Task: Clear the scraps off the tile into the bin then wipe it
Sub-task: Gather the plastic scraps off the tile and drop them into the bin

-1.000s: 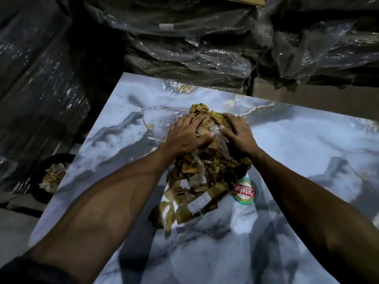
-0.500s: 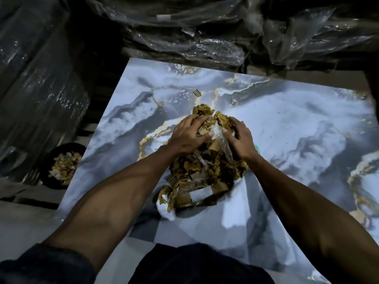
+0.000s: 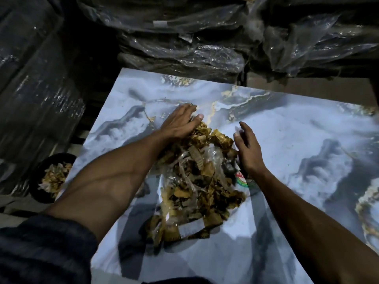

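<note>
From the head camera, my left hand (image 3: 180, 124) lies flat and spread on the far left edge of the scraps (image 3: 196, 181), fingers splayed, palm down, clamped on nothing. My right hand (image 3: 247, 148) stands open on edge against the pile's right side, fingers together and pointing away from me, also gripping nothing. The heap sits between the two, near the middle of the tile (image 3: 297, 144), while the bin (image 3: 51, 177) waits below the tile's left edge, already holding some scraps.

To do this step well, I judge I should keep both palms low against the glaze and cup the pile from its far side — any gap under my hands would let thin bits slip through. Then I would drag it toward the left edge above the bin rather than lift it in loose handfuls.

The scraps look light and mixed: brownish-gold torn strips, some ribbed like cardboard, tangled with crumpled clear film and a pale strip at the near end. A round red-and-green sticker (image 3: 243, 181) shows at the pile's right — I cannot tell whether it is stuck to the tile.
</note>
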### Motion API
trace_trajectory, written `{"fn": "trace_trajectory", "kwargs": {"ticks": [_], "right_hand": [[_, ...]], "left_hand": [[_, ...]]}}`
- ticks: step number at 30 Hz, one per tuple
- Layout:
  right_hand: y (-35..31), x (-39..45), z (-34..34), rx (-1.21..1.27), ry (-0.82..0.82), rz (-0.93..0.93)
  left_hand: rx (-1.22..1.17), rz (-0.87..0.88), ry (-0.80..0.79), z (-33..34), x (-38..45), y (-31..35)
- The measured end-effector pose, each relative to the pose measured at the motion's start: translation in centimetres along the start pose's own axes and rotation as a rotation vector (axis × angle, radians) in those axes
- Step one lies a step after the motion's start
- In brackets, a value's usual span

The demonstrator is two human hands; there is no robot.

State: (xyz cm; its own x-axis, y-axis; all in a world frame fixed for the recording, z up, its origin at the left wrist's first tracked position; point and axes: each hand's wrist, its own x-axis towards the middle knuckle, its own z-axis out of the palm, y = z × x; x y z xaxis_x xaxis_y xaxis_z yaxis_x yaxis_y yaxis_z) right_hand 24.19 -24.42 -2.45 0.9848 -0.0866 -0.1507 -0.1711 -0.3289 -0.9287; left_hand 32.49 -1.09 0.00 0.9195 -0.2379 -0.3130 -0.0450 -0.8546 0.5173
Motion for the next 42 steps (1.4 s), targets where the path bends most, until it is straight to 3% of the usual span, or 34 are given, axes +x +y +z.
{"fn": "trace_trajectory", "kwargs": {"ticks": [3,6,10,13,16,22,31,37,42], "right_hand": [[0.4,1.3,0.3,-0.016,-0.061,-0.049],[0.5,2.8,0.8,-0.202,-0.098,-0.188],[0.6,2.5,1.1,-0.427,-0.223,-0.327],[0.4,1.0,0.5,-0.390,-0.216,-0.324],[0.2,-0.1,-0.5,-0.367,-0.170,-0.326],[0.1,-3.4,-1.4,-0.200,0.026,-0.082],[-0.9,-7.9,-2.1,-0.341,0.126,-0.075],[1.2,-8.2,-0.5,-0.439,0.081,-0.033],[0.1,-9.4,-0.8,-0.179,0.124,-0.046]], "left_hand": [[0.102,0.067,-0.071,-0.1,2.7,0.9],[0.149,0.132,-0.146,-0.6,3.7,1.5],[0.309,0.255,-0.153,-0.5,1.8,0.5],[0.243,0.278,-0.126,-0.3,-1.0,-1.3],[0.164,0.237,-0.089,-0.8,-3.4,-2.8],[0.055,0.150,0.053,-1.1,-7.7,-4.5],[-0.216,-0.070,0.285,0.6,-13.4,-5.6],[-0.320,-0.137,0.276,1.7,-15.1,-5.8],[-0.286,-0.157,0.257,2.2,-16.6,-6.8]]}}
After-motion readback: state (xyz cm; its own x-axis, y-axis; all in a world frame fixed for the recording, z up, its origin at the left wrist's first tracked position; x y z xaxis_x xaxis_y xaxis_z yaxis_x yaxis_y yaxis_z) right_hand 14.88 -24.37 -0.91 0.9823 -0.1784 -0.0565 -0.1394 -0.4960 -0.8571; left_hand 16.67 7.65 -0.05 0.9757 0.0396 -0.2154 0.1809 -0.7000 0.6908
